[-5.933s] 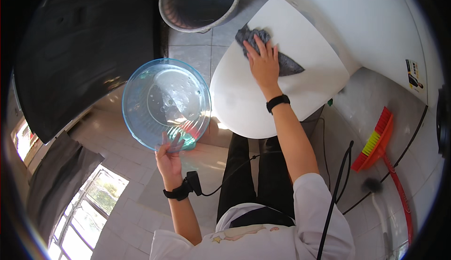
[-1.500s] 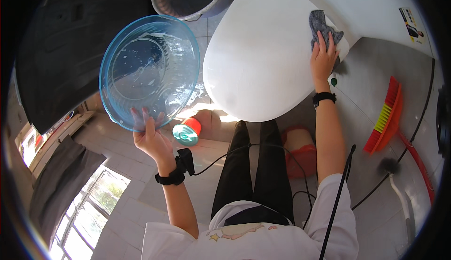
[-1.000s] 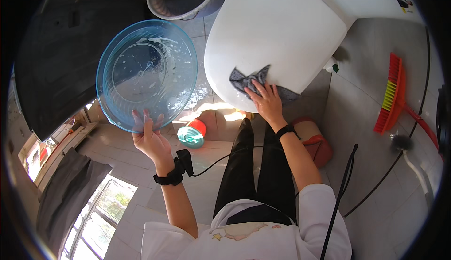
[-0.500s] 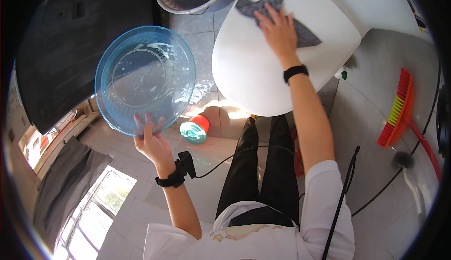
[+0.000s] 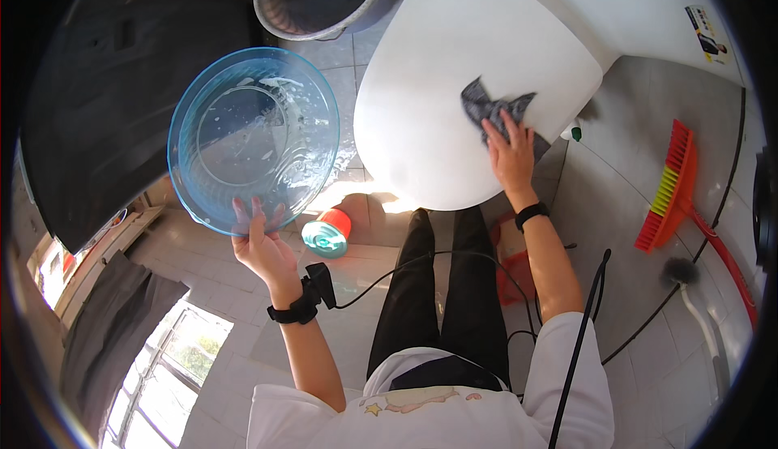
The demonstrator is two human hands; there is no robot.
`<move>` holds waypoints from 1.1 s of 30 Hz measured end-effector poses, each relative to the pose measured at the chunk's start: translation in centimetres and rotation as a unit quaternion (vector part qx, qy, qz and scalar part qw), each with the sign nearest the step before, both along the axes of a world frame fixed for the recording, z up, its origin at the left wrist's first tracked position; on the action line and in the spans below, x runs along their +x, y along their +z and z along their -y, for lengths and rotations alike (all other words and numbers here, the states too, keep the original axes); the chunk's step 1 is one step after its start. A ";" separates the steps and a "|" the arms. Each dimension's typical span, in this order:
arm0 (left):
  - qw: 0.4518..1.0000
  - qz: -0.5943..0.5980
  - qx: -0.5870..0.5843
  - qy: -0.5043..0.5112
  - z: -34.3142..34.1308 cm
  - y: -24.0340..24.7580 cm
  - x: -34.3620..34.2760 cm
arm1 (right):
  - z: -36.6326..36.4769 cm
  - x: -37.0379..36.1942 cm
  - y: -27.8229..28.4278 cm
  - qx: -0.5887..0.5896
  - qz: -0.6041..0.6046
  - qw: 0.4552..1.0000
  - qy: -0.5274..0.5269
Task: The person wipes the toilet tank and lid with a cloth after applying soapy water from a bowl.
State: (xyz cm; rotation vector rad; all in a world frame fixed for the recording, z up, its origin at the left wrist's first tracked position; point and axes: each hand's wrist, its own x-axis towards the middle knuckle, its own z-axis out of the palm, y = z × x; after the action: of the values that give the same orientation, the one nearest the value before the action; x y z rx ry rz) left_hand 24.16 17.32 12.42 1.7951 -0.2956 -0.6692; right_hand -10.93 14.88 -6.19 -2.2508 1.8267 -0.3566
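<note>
My left hand (image 5: 267, 258) grips the lower rim of a clear blue plastic basin (image 5: 235, 141), thumb on one side and fingers showing through the other. The basin is held off the floor and tilted, with wet streaks and suds-like marks on it. My right hand (image 5: 511, 157) presses a crumpled dark grey cloth (image 5: 493, 110) onto a broad, rounded white lid (image 5: 429, 84), near its right edge. The lid looks like that of a toilet. Part of the cloth bunches up ahead of my fingertips, and another corner sticks out beside my hand.
A grey bucket (image 5: 322, 32) stands beyond the basin. A red and teal container (image 5: 327, 234) lies on the tiles by my legs. At right are an orange broom (image 5: 674, 194), a round-headed brush (image 5: 681, 271) and black cables. A dark panel (image 5: 97, 117) rises at left.
My right hand has drawn the cloth back toward me and slightly right across the white lid, bunching it more. The basin stays in my left hand, nearly unmoved. The view has shifted slightly.
</note>
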 end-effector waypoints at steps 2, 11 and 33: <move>1.000 -0.001 0.001 -0.002 0.2 -0.1 0.0 | -2.3 1.6 0.0 0.020 0.018 0.999 0.025; 1.000 0.000 0.006 0.019 0.2 -0.4 0.3 | -5.4 12.0 -0.6 0.099 0.047 0.954 0.279; 0.978 0.017 0.034 0.206 -5.6 -1.2 3.4 | 31.6 14.4 -2.7 0.137 -0.300 0.941 0.074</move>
State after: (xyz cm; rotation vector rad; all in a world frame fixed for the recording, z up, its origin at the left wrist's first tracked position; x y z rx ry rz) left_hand 27.54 22.92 11.23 1.8594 0.0806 -0.3555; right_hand 3.51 -16.75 -8.92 -2.4284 1.7816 0.6438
